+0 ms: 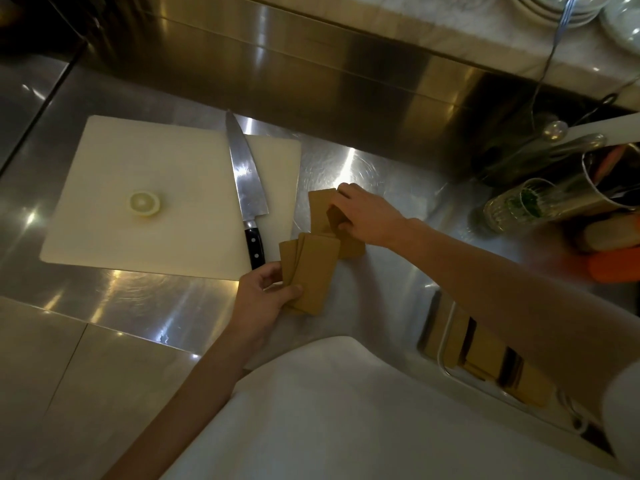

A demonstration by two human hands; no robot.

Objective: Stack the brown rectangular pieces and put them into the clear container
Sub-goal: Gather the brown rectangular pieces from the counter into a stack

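Now gripping a fanned stack [310, 271] of brown pieces in the left hand [265, 299], thumb pressed on top at the near end, fingers curled beneath; far ends splayed past the fingertips toward the right hand [363, 216]. Right hand closed on one more piece [335, 216], pinched and tilted up off the counter [381, 289], with other pieces [320, 204] lying flat under and just beside it. Thin, flat, matte tan rectangles with rounded corners, all alike, overlapping loosely. More of the same standing on edge in a clear container [485, 362] with a rounded rim, near right, partly hidden by the right forearm. Brushed steel counter, glossy, streaked with glare. Left of the pieces, a pale cutting board [145, 188], smooth, with rounded corners; on it a round lemon half [144, 203], cut face up, and a long knife [246, 188], steel blade, black riveted handle, its end just beside the left hand's stack. Blurred metal tins and glassware far right, contents unclear.
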